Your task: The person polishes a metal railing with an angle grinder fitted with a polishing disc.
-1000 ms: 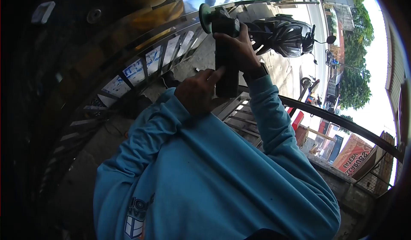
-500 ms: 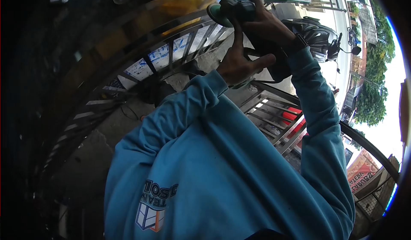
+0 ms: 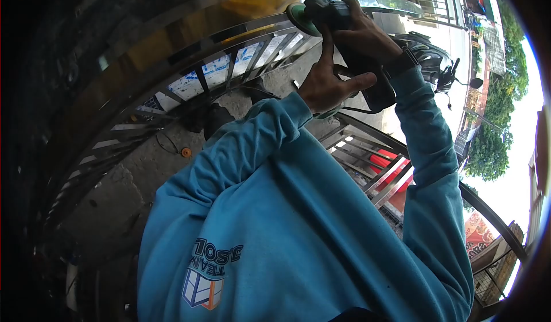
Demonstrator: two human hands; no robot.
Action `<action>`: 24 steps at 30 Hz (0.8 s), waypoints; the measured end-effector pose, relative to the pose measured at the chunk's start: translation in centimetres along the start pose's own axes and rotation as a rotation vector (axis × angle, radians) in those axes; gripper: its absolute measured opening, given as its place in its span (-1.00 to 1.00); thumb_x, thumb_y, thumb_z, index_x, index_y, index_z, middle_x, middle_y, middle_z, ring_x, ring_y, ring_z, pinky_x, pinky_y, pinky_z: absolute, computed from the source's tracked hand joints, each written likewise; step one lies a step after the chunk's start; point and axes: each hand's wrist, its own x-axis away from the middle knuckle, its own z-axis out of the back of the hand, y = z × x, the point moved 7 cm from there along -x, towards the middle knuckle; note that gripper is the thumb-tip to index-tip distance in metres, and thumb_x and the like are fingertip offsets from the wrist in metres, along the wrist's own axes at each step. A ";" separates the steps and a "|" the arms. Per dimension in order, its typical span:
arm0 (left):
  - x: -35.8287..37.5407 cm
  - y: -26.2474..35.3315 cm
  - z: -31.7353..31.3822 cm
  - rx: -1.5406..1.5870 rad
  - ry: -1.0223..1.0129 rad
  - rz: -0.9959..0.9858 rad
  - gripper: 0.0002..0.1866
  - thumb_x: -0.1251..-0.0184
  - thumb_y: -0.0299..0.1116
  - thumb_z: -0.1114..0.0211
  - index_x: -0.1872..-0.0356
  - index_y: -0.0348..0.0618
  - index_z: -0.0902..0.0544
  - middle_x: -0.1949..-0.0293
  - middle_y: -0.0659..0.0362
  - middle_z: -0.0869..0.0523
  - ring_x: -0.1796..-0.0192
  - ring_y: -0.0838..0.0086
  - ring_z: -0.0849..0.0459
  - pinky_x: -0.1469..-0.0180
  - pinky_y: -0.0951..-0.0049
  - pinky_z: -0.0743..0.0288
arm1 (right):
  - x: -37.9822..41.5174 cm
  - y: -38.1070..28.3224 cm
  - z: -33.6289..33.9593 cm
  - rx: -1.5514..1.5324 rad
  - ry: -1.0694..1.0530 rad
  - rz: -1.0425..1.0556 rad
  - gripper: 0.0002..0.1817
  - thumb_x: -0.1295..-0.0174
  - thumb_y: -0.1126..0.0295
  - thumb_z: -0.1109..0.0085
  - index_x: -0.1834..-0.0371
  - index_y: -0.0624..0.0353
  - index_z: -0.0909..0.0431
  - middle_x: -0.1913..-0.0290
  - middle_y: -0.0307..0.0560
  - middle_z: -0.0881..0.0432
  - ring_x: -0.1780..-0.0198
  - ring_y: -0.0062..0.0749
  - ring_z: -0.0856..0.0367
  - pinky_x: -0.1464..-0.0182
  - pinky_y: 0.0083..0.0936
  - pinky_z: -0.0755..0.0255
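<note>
An angle grinder with a dark body and a round green disc is held out at the top of the head view. My right hand is closed around it close behind its head, a dark band on the wrist. From the left, my left hand grips the body, index finger stretched toward the head and thumb laid across; its other fingers are mostly hidden. The disc overlaps the edge of a shiny curved metal rail, which has bars below it.
Slatted metal bars run beneath the rail. Another metal frame stands on the right, with something red behind it. A motorcycle is parked beyond my right hand. An orange disc lies on the concrete floor.
The grinder and both hands have shifted slightly right and down in the view. Both hands keep their hold, and the disc appears more tilted beside the rail.
</note>
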 end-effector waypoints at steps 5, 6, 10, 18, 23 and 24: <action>0.1 0.5 -0.4 -0.025 -0.013 0.048 0.51 -0.09 0.28 -0.47 -0.47 -0.32 0.64 -0.43 -0.42 -0.15 -0.18 -0.03 -0.63 -0.23 0.23 -0.60 | 0.3 0.8 0.4 -0.044 -0.025 -0.021 -0.09 -0.11 0.19 -0.45 -0.39 0.25 -0.04 -0.02 0.23 -0.54 0.12 -0.21 -0.68 0.21 -0.40 -0.64; 0.1 0.0 -0.9 -0.023 -0.035 0.083 0.52 -0.08 0.31 -0.46 -0.46 -0.37 0.63 -0.43 -0.44 -0.15 -0.22 -0.04 -0.60 -0.30 0.24 -0.52 | 0.6 1.8 0.1 -0.099 -0.123 -0.082 -0.10 -0.12 0.20 -0.44 -0.40 0.26 -0.05 -0.04 0.22 -0.54 0.09 -0.24 -0.66 0.17 -0.42 -0.63; 1.2 -1.4 -3.1 0.068 -0.089 0.155 0.52 -0.11 0.31 -0.43 -0.43 -0.48 0.64 -0.41 -0.48 -0.18 -0.29 -0.06 -0.54 -0.39 0.27 -0.37 | 3.5 3.0 -0.9 0.123 -0.160 -0.155 -0.14 -0.15 0.24 -0.41 -0.41 0.25 -0.08 -0.07 0.24 -0.59 0.01 -0.23 -0.64 0.01 -0.36 -0.57; 0.5 0.2 -3.2 0.194 -0.128 0.080 0.46 -0.21 0.14 -0.45 -0.42 -0.25 0.76 -0.39 -0.44 -0.23 -0.29 -0.07 -0.54 -0.32 0.25 -0.48 | 3.7 0.4 1.4 -0.032 -0.060 -0.123 -0.08 -0.07 0.14 -0.44 -0.35 0.31 -0.07 0.01 0.38 -0.62 0.01 0.01 -0.71 0.00 -0.25 -0.59; -0.5 1.4 -1.0 0.222 -0.049 0.043 0.45 -0.21 0.11 -0.46 -0.44 -0.17 0.75 -0.43 -0.41 -0.15 -0.35 -0.10 -0.49 -0.38 0.19 -0.42 | 0.6 -0.8 1.3 -0.094 -0.079 -0.046 -0.09 -0.07 0.13 -0.47 -0.33 0.29 -0.09 0.03 0.30 -0.62 0.06 -0.12 -0.71 0.08 -0.34 -0.62; -0.6 1.4 -0.5 0.228 -0.040 0.078 0.45 -0.20 0.12 -0.47 -0.44 -0.17 0.74 -0.49 -0.40 -0.06 -0.39 -0.13 -0.44 -0.45 0.17 -0.34 | 0.3 -1.7 1.3 -0.056 -0.084 -0.039 -0.08 -0.06 0.09 -0.48 -0.32 0.30 -0.10 0.00 0.28 -0.61 0.08 -0.13 -0.71 0.07 -0.35 -0.63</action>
